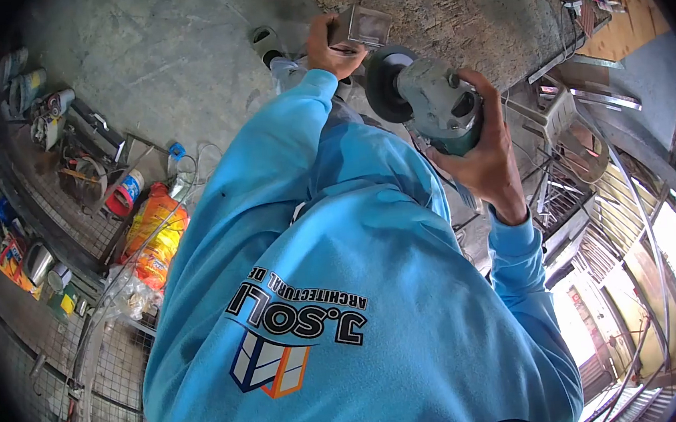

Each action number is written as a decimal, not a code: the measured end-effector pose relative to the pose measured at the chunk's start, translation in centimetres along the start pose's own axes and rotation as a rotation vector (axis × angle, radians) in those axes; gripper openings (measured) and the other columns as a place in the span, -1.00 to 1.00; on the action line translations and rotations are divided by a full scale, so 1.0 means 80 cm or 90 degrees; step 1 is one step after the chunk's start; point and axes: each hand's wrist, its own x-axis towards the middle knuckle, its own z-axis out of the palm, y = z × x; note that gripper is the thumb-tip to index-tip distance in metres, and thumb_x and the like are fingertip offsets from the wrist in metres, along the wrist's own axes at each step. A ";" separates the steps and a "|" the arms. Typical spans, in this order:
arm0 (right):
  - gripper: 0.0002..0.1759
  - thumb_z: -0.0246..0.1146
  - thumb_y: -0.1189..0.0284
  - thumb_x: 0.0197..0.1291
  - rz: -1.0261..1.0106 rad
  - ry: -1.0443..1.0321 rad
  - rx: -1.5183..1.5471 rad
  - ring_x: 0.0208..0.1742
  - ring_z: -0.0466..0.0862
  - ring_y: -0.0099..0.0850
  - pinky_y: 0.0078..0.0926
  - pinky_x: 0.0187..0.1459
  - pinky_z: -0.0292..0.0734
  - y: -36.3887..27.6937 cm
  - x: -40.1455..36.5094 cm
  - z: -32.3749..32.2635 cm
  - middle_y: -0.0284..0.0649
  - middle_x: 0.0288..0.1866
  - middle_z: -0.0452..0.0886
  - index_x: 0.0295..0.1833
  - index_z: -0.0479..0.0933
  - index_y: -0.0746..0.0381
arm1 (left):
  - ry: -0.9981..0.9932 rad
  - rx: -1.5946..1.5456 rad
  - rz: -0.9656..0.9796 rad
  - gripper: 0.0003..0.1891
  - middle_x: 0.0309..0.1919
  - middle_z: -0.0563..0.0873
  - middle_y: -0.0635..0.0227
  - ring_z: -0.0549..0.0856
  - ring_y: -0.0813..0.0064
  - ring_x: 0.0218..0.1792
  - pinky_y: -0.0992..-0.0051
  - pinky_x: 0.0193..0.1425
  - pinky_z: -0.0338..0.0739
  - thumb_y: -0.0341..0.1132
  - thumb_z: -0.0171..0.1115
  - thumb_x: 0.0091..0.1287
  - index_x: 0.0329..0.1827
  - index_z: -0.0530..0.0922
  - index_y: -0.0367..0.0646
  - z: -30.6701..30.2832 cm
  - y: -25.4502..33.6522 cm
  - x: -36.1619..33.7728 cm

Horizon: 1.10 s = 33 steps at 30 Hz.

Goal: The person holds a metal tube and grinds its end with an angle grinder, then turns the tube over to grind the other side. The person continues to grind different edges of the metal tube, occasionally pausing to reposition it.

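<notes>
My left hand (325, 50) is wrapped round a short, box-shaped piece of square metal tube (368, 26), held out in front of me with its flat face to the right. In my right hand (484, 154) is an angle grinder (437, 102), gripped by its body, fingers curled over the far side. Its round disc (388, 84) stands close beside the metal piece, just below its lower right corner in this view. My blue sleeves cover both forearms.
A slippered foot (264, 42) rests on the concrete floor (172, 65). Racks with tools and cans line the left, near an orange bag (155, 235). At right stand a plastic chair (563, 123), metal bars and a wooden board (626, 9).
</notes>
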 end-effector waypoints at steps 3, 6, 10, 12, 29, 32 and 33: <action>0.15 0.63 0.59 -0.24 0.031 -0.015 0.021 0.24 0.70 -0.18 -0.22 0.29 0.63 -0.008 0.008 -0.003 -0.06 0.25 0.63 0.56 0.27 0.02 | 0.018 0.020 0.026 -0.36 -0.10 0.68 0.11 0.72 0.05 -0.12 0.20 0.03 0.67 -0.34 0.60 -0.15 0.09 0.57 -0.17 0.004 -0.012 -0.003; 0.15 0.64 0.59 -0.25 0.000 -0.026 -0.033 0.25 0.68 -0.20 -0.21 0.28 0.63 -0.017 0.016 -0.007 -0.05 0.26 0.60 0.56 0.29 0.04 | 0.045 -0.001 0.038 -0.36 -0.11 0.67 0.12 0.71 0.02 -0.12 0.20 0.03 0.68 -0.34 0.60 -0.16 0.08 0.58 -0.17 0.007 -0.006 -0.004; 0.13 0.66 0.49 -0.22 0.026 -0.062 -0.058 0.23 0.73 -0.10 -0.15 0.28 0.66 -0.019 0.023 -0.010 -0.01 0.25 0.63 0.56 0.28 0.05 | 0.052 0.015 0.044 -0.35 -0.09 0.68 0.12 0.72 0.00 -0.10 0.18 0.03 0.68 -0.34 0.60 -0.16 0.09 0.58 -0.16 0.004 0.002 -0.003; 0.11 0.66 0.42 -0.18 0.013 -0.069 -0.079 0.21 0.78 -0.01 -0.10 0.27 0.69 -0.019 0.027 -0.012 0.02 0.23 0.68 0.56 0.26 0.05 | 0.053 0.024 0.051 -0.34 -0.07 0.68 0.12 0.72 -0.01 -0.07 0.15 0.04 0.69 -0.35 0.61 -0.16 0.11 0.58 -0.15 0.004 0.006 -0.002; 0.11 0.63 0.55 -0.17 -0.053 -0.102 -0.104 0.24 0.74 -0.03 -0.16 0.30 0.63 -0.030 0.044 -0.026 0.00 0.24 0.64 0.56 0.26 0.08 | 0.043 0.007 0.073 -0.34 -0.08 0.66 0.11 0.71 0.00 -0.09 0.14 0.00 0.67 -0.35 0.63 -0.15 0.10 0.56 -0.13 0.002 0.003 0.001; 0.11 0.62 0.55 -0.18 -0.051 -0.080 -0.111 0.24 0.73 -0.05 -0.17 0.31 0.63 -0.020 0.053 -0.029 0.00 0.24 0.63 0.56 0.26 0.07 | 0.044 -0.002 0.070 -0.34 -0.08 0.66 0.10 0.71 0.00 -0.09 0.15 0.02 0.67 -0.34 0.64 -0.16 0.10 0.57 -0.12 0.003 0.002 0.000; 0.11 0.62 0.55 -0.18 -0.051 -0.080 -0.112 0.24 0.73 -0.05 -0.17 0.31 0.63 -0.020 0.055 -0.029 0.00 0.24 0.63 0.56 0.26 0.07 | 0.046 -0.003 0.065 -0.34 -0.08 0.66 0.10 0.71 0.00 -0.08 0.15 0.03 0.68 -0.34 0.64 -0.17 0.09 0.58 -0.12 0.003 0.002 0.000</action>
